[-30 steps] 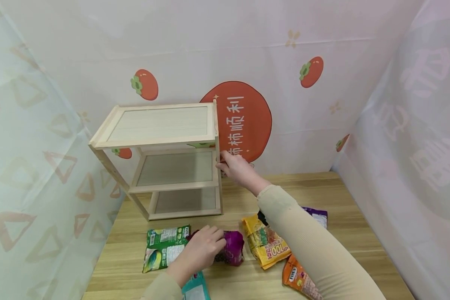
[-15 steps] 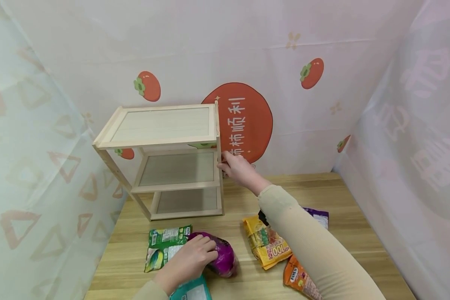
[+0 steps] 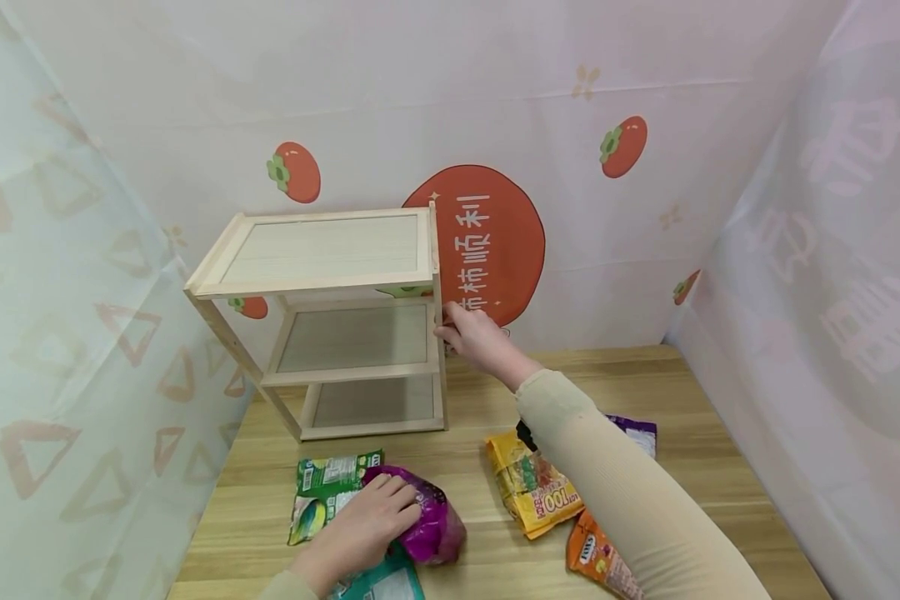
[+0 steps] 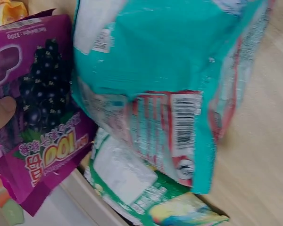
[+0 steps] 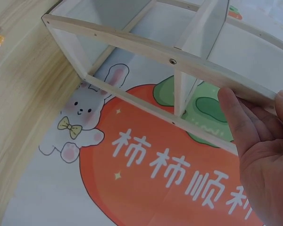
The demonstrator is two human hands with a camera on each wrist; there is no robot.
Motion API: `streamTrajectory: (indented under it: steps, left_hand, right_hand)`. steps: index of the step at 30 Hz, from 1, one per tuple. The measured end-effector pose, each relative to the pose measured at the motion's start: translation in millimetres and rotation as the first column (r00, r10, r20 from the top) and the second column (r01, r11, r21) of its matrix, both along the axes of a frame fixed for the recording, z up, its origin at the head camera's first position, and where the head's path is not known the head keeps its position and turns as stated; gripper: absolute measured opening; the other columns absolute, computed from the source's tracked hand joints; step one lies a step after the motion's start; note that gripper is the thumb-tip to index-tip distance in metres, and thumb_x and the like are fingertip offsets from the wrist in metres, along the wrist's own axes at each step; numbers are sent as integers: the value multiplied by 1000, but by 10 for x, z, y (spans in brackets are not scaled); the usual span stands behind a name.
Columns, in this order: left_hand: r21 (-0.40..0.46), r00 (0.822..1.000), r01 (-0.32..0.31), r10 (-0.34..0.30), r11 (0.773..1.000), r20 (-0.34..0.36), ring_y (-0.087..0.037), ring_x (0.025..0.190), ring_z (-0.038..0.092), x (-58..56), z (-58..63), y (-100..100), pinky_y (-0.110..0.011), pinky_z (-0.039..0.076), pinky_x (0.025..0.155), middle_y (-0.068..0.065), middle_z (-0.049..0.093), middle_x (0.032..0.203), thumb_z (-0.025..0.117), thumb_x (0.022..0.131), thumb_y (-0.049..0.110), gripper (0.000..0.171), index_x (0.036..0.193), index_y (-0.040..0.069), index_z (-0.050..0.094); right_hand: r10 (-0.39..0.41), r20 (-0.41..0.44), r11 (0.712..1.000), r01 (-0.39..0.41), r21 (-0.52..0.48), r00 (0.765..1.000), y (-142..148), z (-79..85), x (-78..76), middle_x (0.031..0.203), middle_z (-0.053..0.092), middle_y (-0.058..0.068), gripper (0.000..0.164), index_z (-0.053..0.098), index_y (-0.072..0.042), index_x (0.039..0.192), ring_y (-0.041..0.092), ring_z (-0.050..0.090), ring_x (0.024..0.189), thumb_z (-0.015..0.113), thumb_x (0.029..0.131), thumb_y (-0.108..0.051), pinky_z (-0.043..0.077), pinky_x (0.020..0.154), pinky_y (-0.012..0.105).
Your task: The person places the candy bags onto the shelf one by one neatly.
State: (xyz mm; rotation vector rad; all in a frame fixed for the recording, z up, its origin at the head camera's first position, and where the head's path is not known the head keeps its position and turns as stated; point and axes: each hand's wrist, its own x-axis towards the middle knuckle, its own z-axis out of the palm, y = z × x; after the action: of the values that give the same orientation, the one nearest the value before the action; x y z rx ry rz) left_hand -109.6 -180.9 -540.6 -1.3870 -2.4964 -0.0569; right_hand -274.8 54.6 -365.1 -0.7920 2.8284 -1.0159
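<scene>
My left hand [image 3: 375, 518] grips a purple candy bag [image 3: 438, 533] at the front of the table. In the left wrist view the thumb presses on the purple bag [image 4: 47, 94], which has dark grapes printed on it. A teal bag [image 3: 393, 577] lies under and in front of that hand, partly covered. Just behind the hand is a green bag [image 3: 337, 471]. My right hand [image 3: 483, 342] holds the right front post of a three-tier wooden shelf [image 3: 330, 250]. Its fingers curl round the pale wooden bar [image 5: 198, 70] in the right wrist view.
A yellow bag [image 3: 532, 487], an orange bag [image 3: 600, 554] and a purple-and-white bag [image 3: 637, 433] lie to the right, partly behind the right sleeve [image 3: 622, 475]. Printed cloth walls [image 3: 540, 108] surround the wooden table [image 3: 690, 433] behind and on both sides.
The left hand has closed on the purple bag and moved it left and toward the front, tilting it. The right hand stays on the shelf post.
</scene>
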Motion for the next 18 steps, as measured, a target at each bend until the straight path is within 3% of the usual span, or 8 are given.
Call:
streamTrajectory:
  steps: [6, 13, 18]
  left_hand:
    - [8, 998, -32, 32, 999, -62, -20, 99, 59, -1, -122, -216, -43, 57, 92, 4, 63, 103, 74, 78, 2, 28, 95, 22, 64]
    - [35, 994, -68, 71, 997, -88, -18, 89, 50, 5, -239, -505, -36, 51, 75, 4, 57, 99, 61, 85, 9, 14, 92, 21, 61]
    - [26, 994, -99, 100, 995, -45, -17, 89, 53, 37, -258, -633, -33, 47, 70, 4, 60, 101, 73, 81, 9, 19, 95, 20, 65]
  right_hand:
    - [-5, 4, 1000, 5, 3, 1000, 5, 10, 3, 88, 63, 6, 22, 55, -6, 116, 18, 58, 69, 58, 106, -25, 49, 61, 28]
    - [3, 5, 1000, -3, 5, 1000, 5, 14, 4, 90, 64, 7, 23, 55, -6, 118, 18, 59, 71, 59, 105, -24, 50, 62, 28]
    - [3, -2, 1000, -3, 1, 1000, 3, 7, 5, 89, 64, 7, 23, 55, -5, 117, 18, 59, 71, 59, 105, -24, 50, 62, 28]
